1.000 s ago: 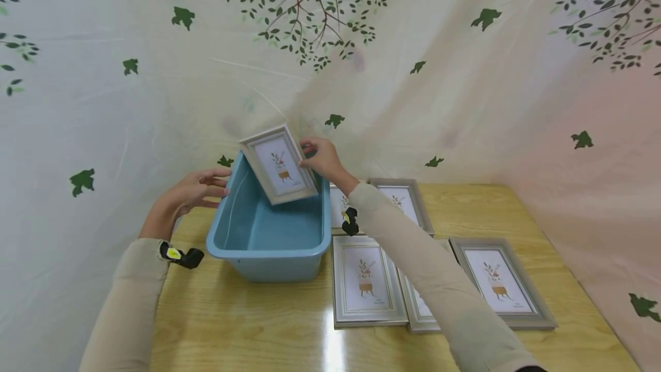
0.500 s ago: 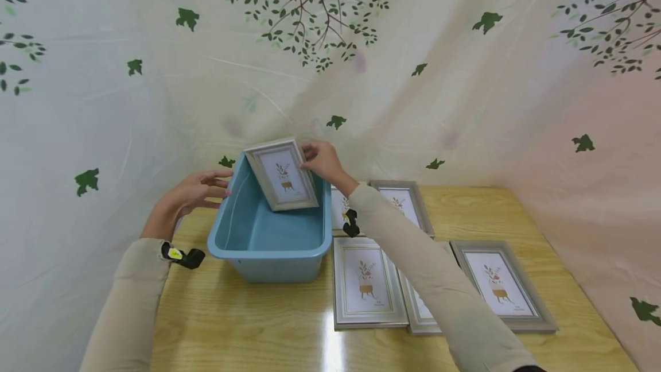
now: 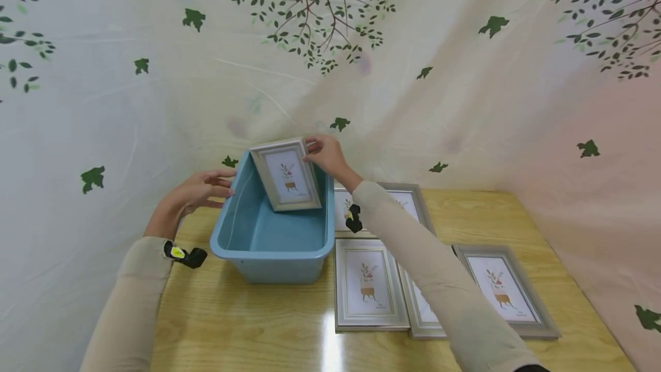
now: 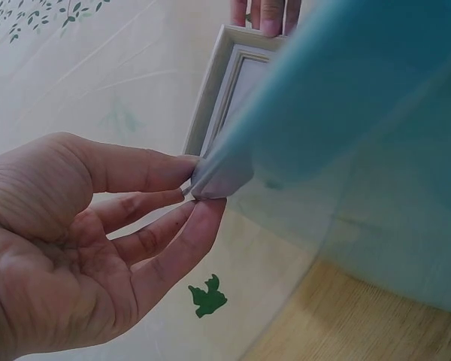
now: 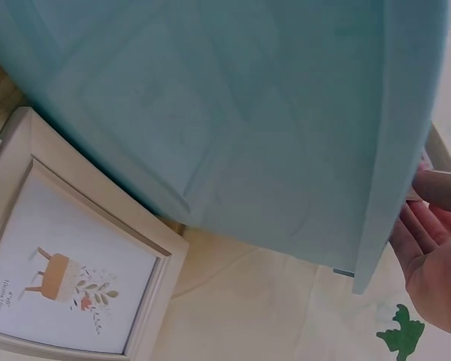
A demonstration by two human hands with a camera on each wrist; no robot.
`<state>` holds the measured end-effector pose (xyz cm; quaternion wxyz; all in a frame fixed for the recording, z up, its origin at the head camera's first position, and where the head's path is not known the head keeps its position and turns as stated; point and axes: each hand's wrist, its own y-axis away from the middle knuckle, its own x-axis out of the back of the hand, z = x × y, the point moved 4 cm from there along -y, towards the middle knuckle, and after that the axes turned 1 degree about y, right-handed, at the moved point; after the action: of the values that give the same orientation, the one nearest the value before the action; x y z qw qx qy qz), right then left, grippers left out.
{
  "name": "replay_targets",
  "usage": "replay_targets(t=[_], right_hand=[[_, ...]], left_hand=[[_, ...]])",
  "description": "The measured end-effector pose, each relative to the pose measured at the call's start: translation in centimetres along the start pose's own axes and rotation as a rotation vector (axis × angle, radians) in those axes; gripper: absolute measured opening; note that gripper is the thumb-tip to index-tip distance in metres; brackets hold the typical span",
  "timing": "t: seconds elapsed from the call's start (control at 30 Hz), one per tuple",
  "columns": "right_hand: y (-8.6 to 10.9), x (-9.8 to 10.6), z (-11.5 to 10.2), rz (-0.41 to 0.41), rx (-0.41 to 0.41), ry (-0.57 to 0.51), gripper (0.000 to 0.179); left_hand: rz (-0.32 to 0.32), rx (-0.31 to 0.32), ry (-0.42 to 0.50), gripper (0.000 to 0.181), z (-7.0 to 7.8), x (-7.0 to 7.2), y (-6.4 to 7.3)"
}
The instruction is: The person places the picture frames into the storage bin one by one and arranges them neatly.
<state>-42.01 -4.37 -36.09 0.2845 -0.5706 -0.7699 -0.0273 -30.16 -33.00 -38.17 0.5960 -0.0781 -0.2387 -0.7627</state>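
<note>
A blue plastic basin (image 3: pixel 279 268) stands on the table. At its left rim my left hand (image 3: pixel 203 187) pinches the edge between thumb and fingers, as the left wrist view shows. A silver-beige picture frame (image 3: pixel 289 177) with a potted-plant print leans inside the basin's far end, its top above the rim. My right hand (image 3: pixel 326 157) grips that picture frame by its upper right edge. In the left wrist view the frame's corner (image 4: pixel 218 83) shows past the basin wall. The right wrist view has the basin's side hiding most of the held frame.
To the basin's right, several similar frames lie face up: one close by in front (image 3: pixel 369 286), one at the far right (image 3: pixel 506 291), others partly under the right sleeve (image 3: pixel 439 286). Wooden table (image 3: pixel 248 326); a leaf-patterned cloth (image 3: pixel 413 16) hangs close behind.
The held picture frame has come down further into the basin and stands more upright, my right hand moving with it. My left hand keeps its place at the rim.
</note>
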Motion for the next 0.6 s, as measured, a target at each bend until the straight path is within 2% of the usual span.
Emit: replay_targets(t=[0.27, 0.6], right_hand=[[-0.5, 0.9, 0.2, 0.013, 0.012, 0.009, 0.046], [-0.8, 1.5, 1.7, 0.015, -0.012, 0.011, 0.041]], left_hand=[[-0.003, 0.007, 0.004, 0.073, -0.1, 0.0, -0.3], [-0.008, -0.007, 0.004, 0.074, -0.1, 0.0, -0.2]])
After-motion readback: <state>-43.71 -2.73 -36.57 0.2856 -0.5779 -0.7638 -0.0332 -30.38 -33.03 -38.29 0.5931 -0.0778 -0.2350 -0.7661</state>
